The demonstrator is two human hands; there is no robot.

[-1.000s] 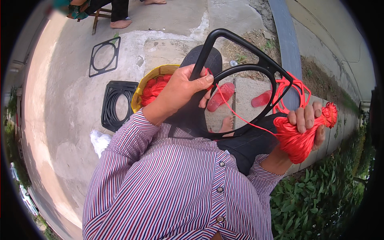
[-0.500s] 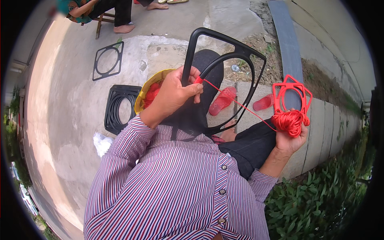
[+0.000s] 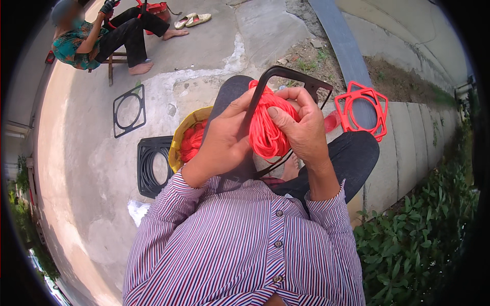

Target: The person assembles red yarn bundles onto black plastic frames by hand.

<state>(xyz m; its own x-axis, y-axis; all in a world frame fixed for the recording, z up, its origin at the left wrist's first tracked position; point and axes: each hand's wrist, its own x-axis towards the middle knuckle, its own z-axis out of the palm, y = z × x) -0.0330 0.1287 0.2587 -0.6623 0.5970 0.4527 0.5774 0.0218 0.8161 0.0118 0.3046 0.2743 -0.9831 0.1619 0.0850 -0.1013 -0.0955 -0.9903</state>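
In front of my lap is a black square frame [image 3: 297,74] with a round inner ring, tilted upright. My left hand [image 3: 218,142] is closed round its near-left side. A thick bundle of red cord [image 3: 266,133] is pressed against that side, covering much of the ring. Thumb and fingers of my right hand [image 3: 309,131] are closed on the bundle from the right. Where the cord wraps the frame is hidden behind the bundle and my fingers.
Left of my knee stands a yellow basket [image 3: 176,144] of red cord. Beside it lie stacked black frames [image 3: 143,171] and, farther off, a single black frame [image 3: 117,118]. Red frames [image 3: 345,115] and a red slipper [image 3: 333,121] are to the right. A person [image 3: 76,48] sits far left.
My right hand has brought the cord bundle from the far right in to the black frame. The stretched cord no longer shows. The view has shifted, showing more of the seated person.
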